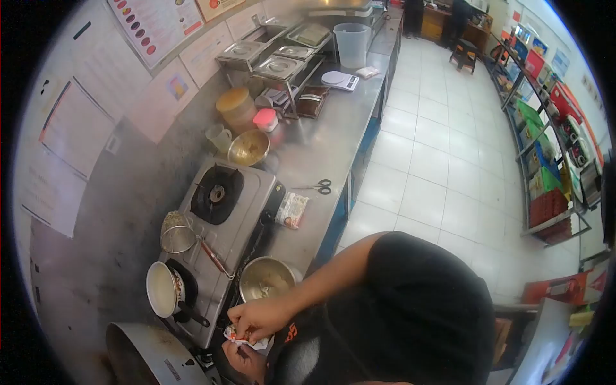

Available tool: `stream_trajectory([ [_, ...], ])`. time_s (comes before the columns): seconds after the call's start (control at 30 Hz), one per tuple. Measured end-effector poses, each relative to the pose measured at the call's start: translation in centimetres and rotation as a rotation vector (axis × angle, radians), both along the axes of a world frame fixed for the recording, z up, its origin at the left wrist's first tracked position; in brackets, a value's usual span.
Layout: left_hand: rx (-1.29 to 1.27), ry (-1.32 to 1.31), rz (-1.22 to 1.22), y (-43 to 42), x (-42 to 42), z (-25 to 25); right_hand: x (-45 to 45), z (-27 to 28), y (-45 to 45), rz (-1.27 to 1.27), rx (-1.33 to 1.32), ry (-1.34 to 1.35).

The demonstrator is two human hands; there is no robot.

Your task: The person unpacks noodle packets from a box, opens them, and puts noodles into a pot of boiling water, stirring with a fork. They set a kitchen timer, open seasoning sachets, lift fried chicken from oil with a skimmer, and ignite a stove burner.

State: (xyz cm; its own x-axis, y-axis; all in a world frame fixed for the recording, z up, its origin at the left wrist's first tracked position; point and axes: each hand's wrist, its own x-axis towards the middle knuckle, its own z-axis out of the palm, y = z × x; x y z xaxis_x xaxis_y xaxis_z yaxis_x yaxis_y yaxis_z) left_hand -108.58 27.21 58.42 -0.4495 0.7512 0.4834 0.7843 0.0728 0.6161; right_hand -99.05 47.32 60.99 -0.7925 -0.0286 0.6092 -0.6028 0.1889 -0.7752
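Close against my body, both hands are on a small white packet (259, 344) with red-orange print. My right hand (262, 318) pinches it from above, fingers closed. From below, my left hand (246, 363) grips its lower side, partly hidden at the frame's bottom. Just beyond my right hand stands a steel bowl (268, 273) with some pale stuff inside. To the left, a white saucepan (163, 290) with a black handle sits on the gas stove (247, 192). A wire strainer (178, 239) with a long handle rests across the stove.
Farther along the steel counter (330, 138) are a plastic packet (292, 210), scissors (323, 187), another metal bowl (249, 148), a kitchen scale (340, 81) and lidded steel pans (279, 66). A large pot (151, 356) stands at lower left. Shelving (545, 147) lines the right side; people stand far back.
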Motion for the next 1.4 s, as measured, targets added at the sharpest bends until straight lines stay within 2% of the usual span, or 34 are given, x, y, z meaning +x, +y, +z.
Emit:
stream_trajectory([
  [0.17,0.059,0.008,-0.006,0.6,1.1,-0.5,-0.4,-1.3,-0.2,0.005,0.238,-0.083],
  [0.37,0.131,-0.040,0.069,-0.1,1.5,-1.2,-0.3,-1.3,-1.1,0.007,0.259,-0.114],
  [0.43,0.155,0.057,0.093,-0.5,1.4,0.0,0.1,-0.3,-0.8,-0.016,0.296,-0.121],
  [0.5,0.147,-0.066,0.034,-0.2,1.9,1.9,0.3,-0.2,-0.8,-0.054,0.339,-0.093],
  [0.53,0.036,-0.120,0.069,-0.6,1.7,2.2,0.1,-0.6,-0.6,-0.055,0.353,-0.055],
  [0.57,0.199,-0.253,0.113,-0.4,1.9,0.3,0.1,-1.0,-0.8,-0.058,0.246,-0.108],
  [0.6,0.185,-0.258,0.096,0.6,2.6,2.4,0.5,-0.1,-0.6,-0.057,0.247,-0.132],
  [0.63,0.145,-0.227,0.032,0.5,1.9,2.5,0.1,0.1,-0.6,-0.015,0.194,-0.084],
  [0.67,0.020,-0.145,0.018,0.2,1.8,3.4,0.2,0.4,-0.1,0.029,0.237,-0.079],
  [0.77,-0.131,0.022,-0.031,0.9,2.0,7.2,-0.1,1.9,0.2,0.125,0.292,-0.066],
  [0.83,-0.218,0.085,-0.033,0.9,1.8,7.6,0.3,2.7,0.1,0.051,0.319,-0.033],
  [0.9,-0.130,0.340,-0.021,1.3,1.9,6.9,0.3,2.7,0.2,0.094,0.354,-0.056],
  [0.97,-0.129,0.346,-0.044,1.5,1.5,7.1,0.5,2.7,0.2,0.104,0.390,-0.085],
  [1.03,-0.071,0.292,-0.087,1.3,1.6,5.6,0.9,2.8,-0.2,-0.033,0.626,-0.024],
  [1.07,0.052,0.302,-0.090,1.6,1.7,4.9,1.1,2.7,-0.3,-0.031,0.619,-0.043],
  [1.13,0.095,0.292,-0.081,1.7,2.0,3.2,1.1,2.7,-0.5,-0.056,0.713,0.079],
  [1.2,0.125,0.266,-0.063,1.5,2.6,2.3,0.9,2.6,-0.5,-0.013,0.689,0.074],
  [1.27,0.317,0.274,-0.034,1.7,2.4,1.8,0.6,1.6,-0.4,0.026,0.581,0.133],
  [1.3,0.311,0.262,-0.033,1.5,2.5,1.6,0.6,1.4,-0.2,0.028,0.575,0.122],
  [1.37,0.531,0.038,0.093,1.1,2.4,1.2,0.7,1.2,0.2,0.000,0.356,-0.055],
  [1.4,0.563,0.044,0.089,1.3,2.4,1.3,0.7,1.1,0.0,0.002,0.284,-0.054],
])
